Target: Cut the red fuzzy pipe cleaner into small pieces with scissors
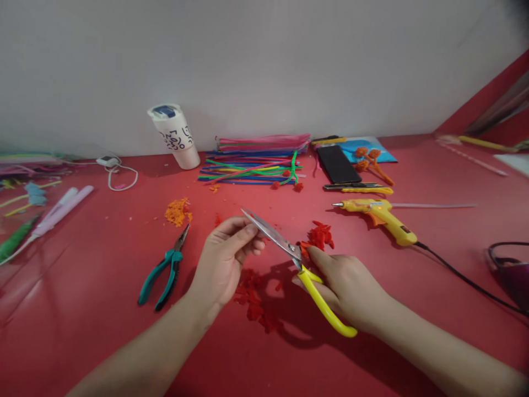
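Observation:
My right hand point(349, 286) grips a pair of scissors point(275, 237) with yellow handles, close to the pivot. The blades point up and left, nearly together. An orange-red piece point(305, 249) shows between the right fingers and the pivot. My left hand point(229, 251) is closed in a pinch at the blade tips; what lies between thumb and fingers is too small to make out. Below the scissors lies a pile of red fuzzy pieces point(258, 303), partly in shadow. Another red bunch point(320, 235) sits just beyond my right hand.
Teal pliers point(163, 273) and orange fluff point(177, 212) lie left. A white tumbler point(176, 138) stands by the wall beside coloured pipe cleaners point(252, 168). At right are a phone point(339, 164), a utility knife point(357, 188) and a yellow glue gun point(378, 215) with its cord.

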Demonstrator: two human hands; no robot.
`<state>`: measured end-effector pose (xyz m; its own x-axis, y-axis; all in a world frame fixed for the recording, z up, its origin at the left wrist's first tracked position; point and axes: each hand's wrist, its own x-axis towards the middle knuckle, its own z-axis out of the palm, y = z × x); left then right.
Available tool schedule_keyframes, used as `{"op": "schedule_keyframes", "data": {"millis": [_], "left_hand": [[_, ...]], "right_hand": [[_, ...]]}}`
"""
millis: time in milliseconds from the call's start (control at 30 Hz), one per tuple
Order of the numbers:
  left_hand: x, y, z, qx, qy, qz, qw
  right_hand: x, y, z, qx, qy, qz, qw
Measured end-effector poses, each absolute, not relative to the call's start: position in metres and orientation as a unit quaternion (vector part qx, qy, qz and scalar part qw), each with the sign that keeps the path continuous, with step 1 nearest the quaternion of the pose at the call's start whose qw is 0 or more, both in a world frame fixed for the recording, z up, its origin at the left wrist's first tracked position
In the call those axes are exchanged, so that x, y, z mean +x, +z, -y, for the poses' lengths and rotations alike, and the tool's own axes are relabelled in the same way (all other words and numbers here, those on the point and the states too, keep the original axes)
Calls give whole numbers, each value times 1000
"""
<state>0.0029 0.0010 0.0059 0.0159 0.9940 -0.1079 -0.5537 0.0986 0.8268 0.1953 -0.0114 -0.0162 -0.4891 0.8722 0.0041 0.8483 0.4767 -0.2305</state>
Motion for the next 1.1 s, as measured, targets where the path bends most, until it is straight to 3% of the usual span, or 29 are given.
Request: {"op": "schedule_keyframes", "data": {"millis": [333, 600, 700, 900, 1100], "left_hand": [[2, 8, -3, 300, 591, -379, 646], [12, 4, 8, 322, 425, -375, 758], [18, 3, 12, 327, 368, -374, 786], [22, 2, 14, 335, 313, -383, 802], [26, 4, 14, 421, 363, -450, 699]], "right_hand": [[194, -12, 9, -541, 181, 815, 99], [188, 0, 10, -488, 510, 650, 283], [186, -5, 11, -457, 567, 597, 336], [187, 4, 11, -438, 589, 597, 324], [184, 10, 12, -533, 517, 606, 285]]}}
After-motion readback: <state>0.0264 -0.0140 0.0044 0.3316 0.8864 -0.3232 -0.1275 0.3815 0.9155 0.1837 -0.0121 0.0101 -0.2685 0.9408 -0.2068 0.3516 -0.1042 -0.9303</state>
